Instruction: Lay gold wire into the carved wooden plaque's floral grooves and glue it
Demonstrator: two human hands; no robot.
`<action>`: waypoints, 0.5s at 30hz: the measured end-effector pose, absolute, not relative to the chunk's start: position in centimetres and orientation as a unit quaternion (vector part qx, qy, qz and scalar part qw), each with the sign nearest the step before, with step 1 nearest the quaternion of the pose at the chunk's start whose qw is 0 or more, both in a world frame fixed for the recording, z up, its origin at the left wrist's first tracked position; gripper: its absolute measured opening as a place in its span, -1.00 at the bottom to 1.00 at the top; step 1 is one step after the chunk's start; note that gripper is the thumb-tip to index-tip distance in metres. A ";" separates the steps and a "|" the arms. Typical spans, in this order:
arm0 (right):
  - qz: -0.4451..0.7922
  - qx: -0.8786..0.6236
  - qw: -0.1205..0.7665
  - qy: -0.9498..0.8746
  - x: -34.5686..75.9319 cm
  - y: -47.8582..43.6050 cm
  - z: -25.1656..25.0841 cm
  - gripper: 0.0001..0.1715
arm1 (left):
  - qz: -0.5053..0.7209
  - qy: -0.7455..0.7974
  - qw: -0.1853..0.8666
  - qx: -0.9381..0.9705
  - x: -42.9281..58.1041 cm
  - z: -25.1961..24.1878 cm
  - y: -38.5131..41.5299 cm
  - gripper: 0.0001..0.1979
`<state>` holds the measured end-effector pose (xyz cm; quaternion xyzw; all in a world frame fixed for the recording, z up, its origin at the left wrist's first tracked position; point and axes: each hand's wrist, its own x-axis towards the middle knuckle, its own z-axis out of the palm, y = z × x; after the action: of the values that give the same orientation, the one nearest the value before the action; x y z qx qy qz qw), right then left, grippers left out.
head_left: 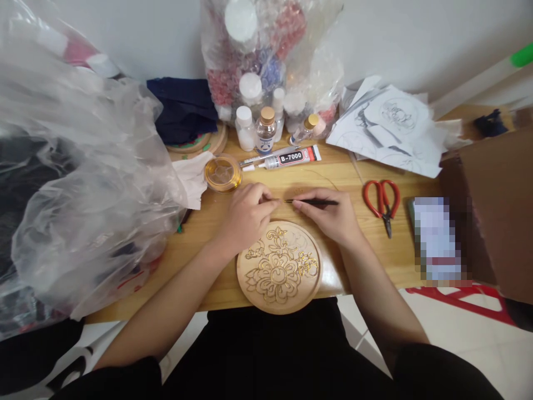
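Above a round wooden board [250, 294], my left hand [252, 208] is closed in a pinch on a thin gold wire, seen only as a fine line at the fingertips. My right hand [333, 216] grips black tweezers [318, 202], whose tips point left and almost meet my left fingertips. Gold wire outlines flowers and leaves on the board, with a large blossom [278, 275] at its middle; some drawn lines show at the upper right. A spool of gold wire [224, 173] lies just behind my left hand. A fine strand curves across the table behind my right hand.
A B-7000 glue tube [291, 157] and several small bottles [266, 130] are at the back. Red-handled pliers [385, 205] and a phone [437, 239] are to the right, beside a cardboard box [491, 216]. Plastic bags [83, 222] crowd the left; paper sketches [387, 128] lie back right.
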<state>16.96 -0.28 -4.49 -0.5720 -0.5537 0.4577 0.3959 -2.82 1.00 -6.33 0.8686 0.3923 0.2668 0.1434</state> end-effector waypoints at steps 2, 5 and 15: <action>0.456 -0.572 0.395 -0.555 17.0 -0.3 -4.5 -0.89 | 0.273 0.389 0.139 0.869 -2.8 -6.4 1.0 -0.74; 0.456 -0.572 0.394 -0.557 17.0 -0.2 -4.5 -0.90 | 0.285 0.386 0.137 0.867 -2.7 -6.4 1.0 -0.74; 0.456 -0.553 0.404 -0.569 17.1 -0.2 -4.6 -0.91 | 0.305 0.412 0.207 0.834 -2.7 -6.1 0.9 -0.77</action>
<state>17.14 -0.17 -4.65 -0.5527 -0.5690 0.4555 0.4039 -2.71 0.90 -6.10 0.8336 0.4117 0.3047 0.2066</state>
